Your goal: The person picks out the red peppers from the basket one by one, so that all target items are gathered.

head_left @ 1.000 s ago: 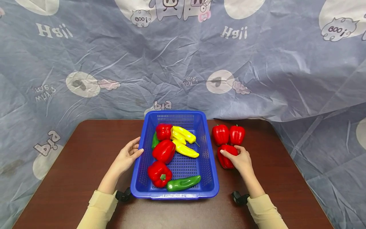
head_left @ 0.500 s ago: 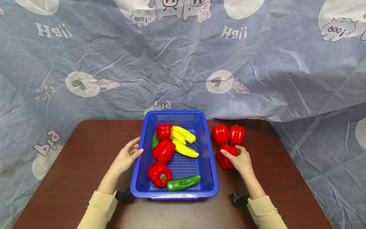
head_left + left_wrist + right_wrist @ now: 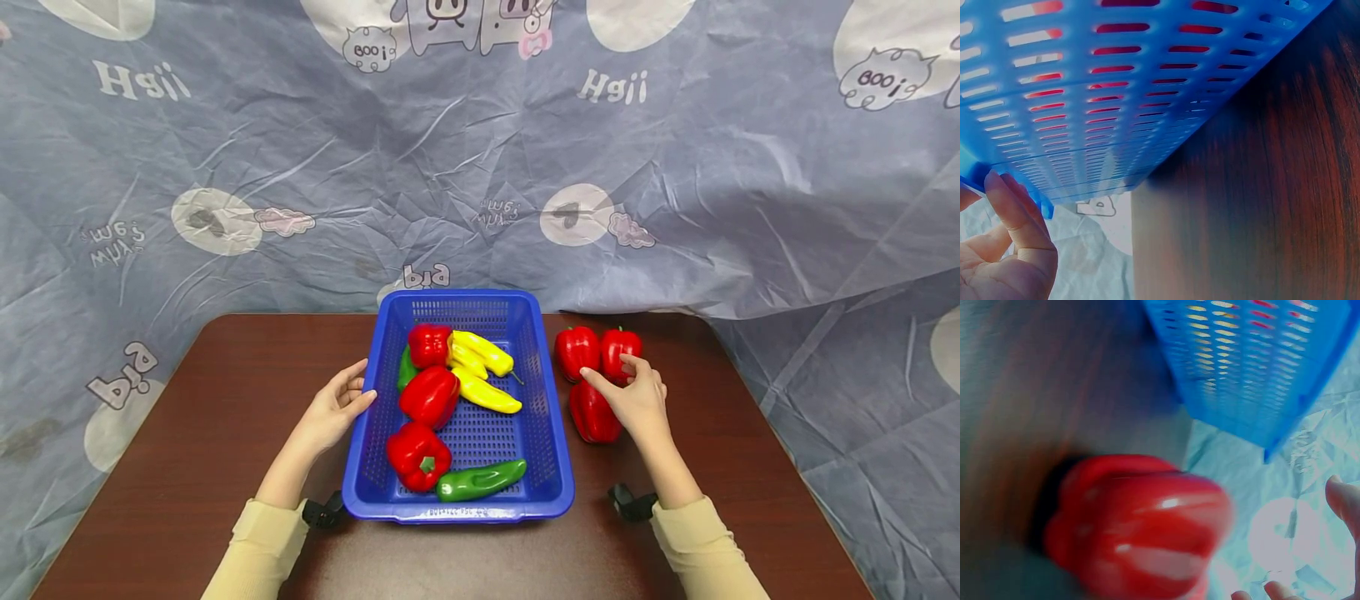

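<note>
My left hand (image 3: 335, 408) holds the left rim of a blue plastic basket (image 3: 459, 512); in the left wrist view its fingers (image 3: 1013, 212) curl at the rim. Over the red bell peppers beside the basket hovers my right hand (image 3: 636, 402), thumb and fingers spread with nothing between them. Nearest below it lies one red bell pepper (image 3: 592, 415), large in the right wrist view as a glossy red bell pepper (image 3: 1147, 531). Behind it sit a second red bell pepper (image 3: 576, 350) and a third red bell pepper (image 3: 617, 343), partly covered by the fingers.
Inside the basket are red bell peppers (image 3: 420, 457), yellow peppers (image 3: 489, 392), and a long green pepper (image 3: 482, 482), with another green pepper (image 3: 407, 368) half hidden at the left. A brown table (image 3: 225, 400) bears everything; a grey printed cloth (image 3: 465, 150) hangs behind.
My right hand has let go of the nearest red bell pepper and risen up and away toward the two behind. That pepper stays on the table. The left hand and basket have not moved.
</note>
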`<action>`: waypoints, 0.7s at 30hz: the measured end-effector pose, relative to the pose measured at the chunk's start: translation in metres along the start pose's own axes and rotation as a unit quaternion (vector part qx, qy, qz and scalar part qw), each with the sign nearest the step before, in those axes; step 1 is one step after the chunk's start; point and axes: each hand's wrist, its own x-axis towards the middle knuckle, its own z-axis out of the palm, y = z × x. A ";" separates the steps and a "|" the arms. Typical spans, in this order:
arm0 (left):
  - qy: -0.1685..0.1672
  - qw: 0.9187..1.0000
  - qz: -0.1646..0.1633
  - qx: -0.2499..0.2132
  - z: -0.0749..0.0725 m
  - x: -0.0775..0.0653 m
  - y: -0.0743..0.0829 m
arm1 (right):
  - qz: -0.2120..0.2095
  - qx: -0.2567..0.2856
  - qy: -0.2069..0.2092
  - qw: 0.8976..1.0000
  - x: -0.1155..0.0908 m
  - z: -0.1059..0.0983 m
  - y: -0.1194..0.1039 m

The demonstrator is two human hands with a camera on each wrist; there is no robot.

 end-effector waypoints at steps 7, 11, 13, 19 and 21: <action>-0.003 1.000 0.002 0.002 -0.001 -0.001 0.001 | -0.025 0.015 -0.014 0.999 0.001 -0.001 -0.032; -0.003 1.000 0.002 0.006 -0.001 -0.001 0.003 | -0.044 0.033 -0.031 0.998 0.002 0.003 -0.052; -0.001 1.000 0.002 0.006 -0.001 -0.001 0.003 | -0.056 0.040 -0.038 0.997 0.002 0.006 -0.062; 0.002 1.000 0.008 0.011 0.000 -0.001 0.003 | -0.071 0.060 -0.070 0.993 0.002 0.014 -0.091; 0.003 1.000 0.005 0.013 0.000 -0.001 0.003 | -0.074 0.060 -0.078 0.992 0.002 0.019 -0.099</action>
